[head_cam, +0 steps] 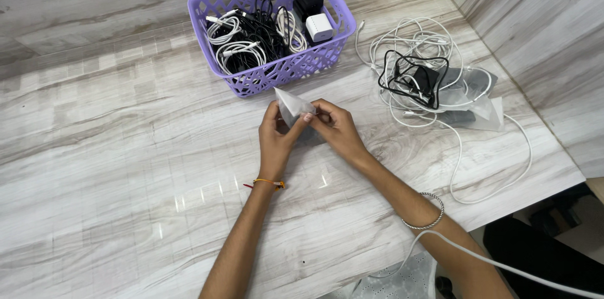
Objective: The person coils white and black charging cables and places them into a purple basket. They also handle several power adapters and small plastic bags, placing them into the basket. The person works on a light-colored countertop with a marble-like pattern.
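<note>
Both of my hands hold a small clear plastic bag [292, 105] just above the marble-patterned table [113, 148]. My left hand [275, 134] pinches its left side and my right hand [335, 126] pinches its right side. Directly behind the bag stands a purple plastic basket [277, 71] holding several coiled white and black cables, a black charger and a white charger [319, 26].
A tangle of white and black cables [418, 72] with a black adapter lies on clear plastic bags [487, 110] at the right. One white cable [503, 173] loops toward the table's front edge and crosses my right forearm. Walls close the back and right side.
</note>
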